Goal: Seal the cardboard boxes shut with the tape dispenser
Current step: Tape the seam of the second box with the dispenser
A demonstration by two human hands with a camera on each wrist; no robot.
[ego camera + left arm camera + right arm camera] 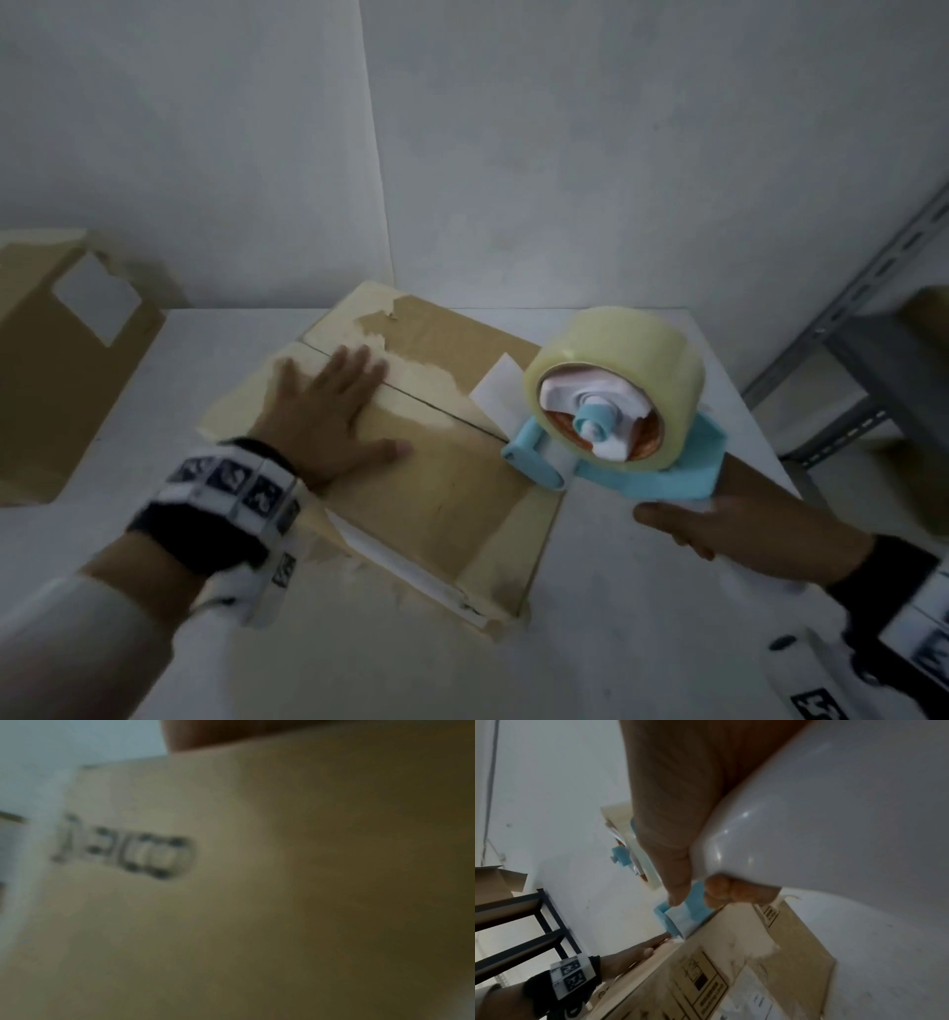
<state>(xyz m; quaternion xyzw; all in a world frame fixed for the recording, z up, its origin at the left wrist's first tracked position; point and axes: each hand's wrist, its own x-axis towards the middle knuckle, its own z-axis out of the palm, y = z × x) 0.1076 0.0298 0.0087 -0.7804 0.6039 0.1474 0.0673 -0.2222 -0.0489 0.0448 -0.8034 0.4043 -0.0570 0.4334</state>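
Nearest the viewer, two forearms in white sleeves reach forward over a white desk (642, 642), each wrist wrapped in a black band carrying printed square markers. The left hand (328, 411) lies palm down on top of a closed cardboard box (452, 493), its fingers (359, 362) straight and spread across the middle seam where the two top flaps meet. The box sits flat on the desk, turned at an angle, its top patched with pale remnants of old tape and a white label at its near edge. The left wrist view shows only blurred brown cardboard with dark print that cannot be read. The right hand (719, 519) is curled around the white handle of a tape dispenser (662, 462), thumb and fingers (741, 890) wrapped about the grip. The dispenser has a light blue frame and carries a large roll of clear tape (616, 370); its front roller appears to meet the right end of the box seam, though the exact contact is hard to make out. Farther off to the left, a second cardboard box (56, 370) with a white label stands on the desk, well apart from the first. On the right is a grey metal shelf unit (862, 318). Behind everything rises a plain white wall (565, 154).
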